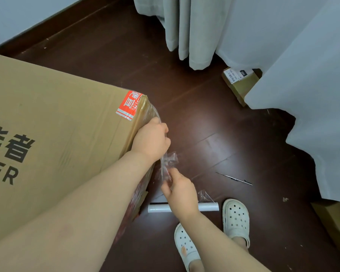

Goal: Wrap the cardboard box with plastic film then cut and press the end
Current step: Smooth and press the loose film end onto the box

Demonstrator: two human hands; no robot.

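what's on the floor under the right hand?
A film roll lies on the dark floor with both ends showing. The right hand, pinching loose film, covers the roll's middle.

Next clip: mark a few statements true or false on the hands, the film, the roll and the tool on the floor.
1. The right hand pinches the loose plastic film. True.
2. The left hand grips film at the end of the cardboard box. True.
3. The film roll is in the left hand. False: it lies on the floor by the white shoes.
4. The thin metal tool is in hand. False: it lies on the floor, untouched.
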